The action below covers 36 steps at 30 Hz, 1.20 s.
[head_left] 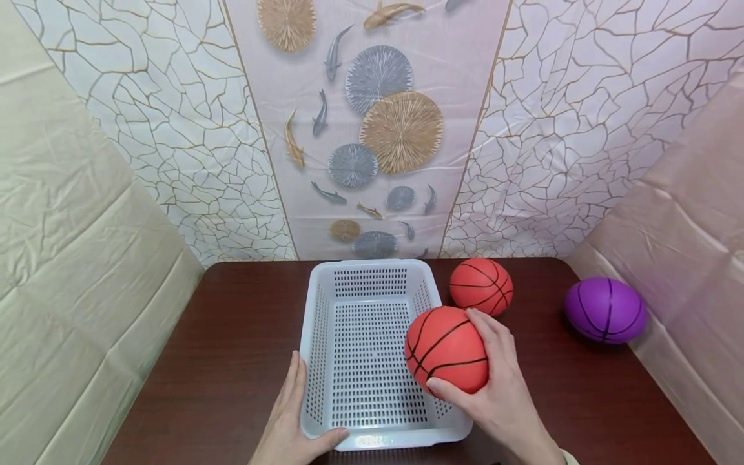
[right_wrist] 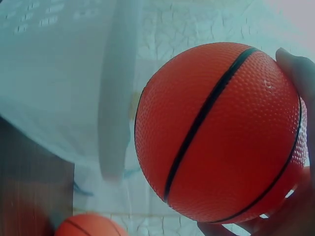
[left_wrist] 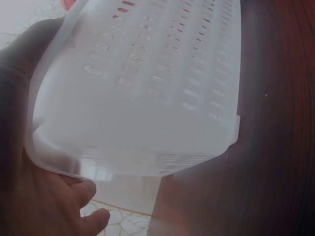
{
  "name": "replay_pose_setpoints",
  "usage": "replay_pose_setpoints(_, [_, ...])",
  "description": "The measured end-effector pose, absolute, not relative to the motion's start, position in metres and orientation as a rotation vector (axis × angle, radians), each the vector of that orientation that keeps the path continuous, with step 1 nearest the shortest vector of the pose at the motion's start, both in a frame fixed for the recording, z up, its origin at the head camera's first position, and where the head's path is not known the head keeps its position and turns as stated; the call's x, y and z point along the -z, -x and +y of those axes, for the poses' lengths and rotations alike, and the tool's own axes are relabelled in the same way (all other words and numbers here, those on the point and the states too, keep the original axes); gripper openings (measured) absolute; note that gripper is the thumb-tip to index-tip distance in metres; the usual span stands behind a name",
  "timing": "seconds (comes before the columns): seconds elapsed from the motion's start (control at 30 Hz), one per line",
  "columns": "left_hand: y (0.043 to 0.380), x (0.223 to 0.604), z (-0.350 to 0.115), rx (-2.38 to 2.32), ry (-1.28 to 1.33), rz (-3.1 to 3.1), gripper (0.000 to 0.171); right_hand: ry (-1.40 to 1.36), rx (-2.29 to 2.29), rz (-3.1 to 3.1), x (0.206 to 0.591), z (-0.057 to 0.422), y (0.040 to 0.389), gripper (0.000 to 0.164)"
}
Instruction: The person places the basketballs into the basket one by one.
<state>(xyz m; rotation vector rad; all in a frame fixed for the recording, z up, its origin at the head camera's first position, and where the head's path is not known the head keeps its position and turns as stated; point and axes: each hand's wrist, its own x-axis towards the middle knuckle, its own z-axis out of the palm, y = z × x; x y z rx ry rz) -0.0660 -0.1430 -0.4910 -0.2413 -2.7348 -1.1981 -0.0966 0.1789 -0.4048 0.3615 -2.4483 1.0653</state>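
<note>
Red toy basketball (head_left: 446,352) held above the right rim of the pale plastic basket (head_left: 401,441)

Head view: the right hand (head_left: 496,381) grasps the ball from its right side, fingers on the far part and thumb on the near part. From this angle the ball covers a piece of the right rim, so the basket's opening lies to the left of the grip. Being round, the ball offers no long axis; the basket's longer sides run away from the person. The left hand (head_left: 290,413), farther from the ball, rests unclenched at the near left corner, fingers nearly straight.

Left wrist view: the slotted wall is beside this palm; which ball gives the red patches, I cannot tell.

Right wrist view: the held ball looks finely pebbled, with black lines, and a narrow gap separates it from the basket.
</note>
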Motion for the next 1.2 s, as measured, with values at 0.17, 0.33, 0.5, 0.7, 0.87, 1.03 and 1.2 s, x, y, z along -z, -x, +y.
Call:
replay_pose_setpoints(0.17, [0.066,0.493,-0.143,1.192,0.251,-2.727,0.127,-0.45,-1.074,-2.457,0.405,0.164,0.097,0.11])
replay_pose_setpoints(0.33, [0.066,0.493,-0.144,1.19,0.25,-2.725,0.127,-0.54,-1.04,-2.475,0.406,0.149,0.1,0.109])
replay_pose_setpoints(0.5, [0.067,0.492,-0.144,1.197,0.238,-2.727,0.126,-0.599,-0.99,-2.524,0.413,0.138,0.103,0.105])
replay_pose_setpoints(0.7, [0.066,0.492,-0.144,1.19,0.253,-2.712,0.125,-0.65,-0.942,-2.57,0.423,0.129,0.106,0.102])
replay_pose_setpoints(0.87, [0.066,0.492,-0.144,1.184,0.261,-2.704,0.125,-0.661,-0.907,-2.587,0.428,0.124,0.107,0.103])
replay_pose_setpoints(1.03, [0.067,0.492,-0.144,1.177,0.264,-2.698,0.125,-0.657,-0.884,-2.596,0.43,0.123,0.108,0.102])
replay_pose_setpoints(1.2, [0.067,0.493,-0.144,1.172,0.261,-2.699,0.125,-0.663,-0.873,-2.596,0.433,0.121,0.11,0.102])
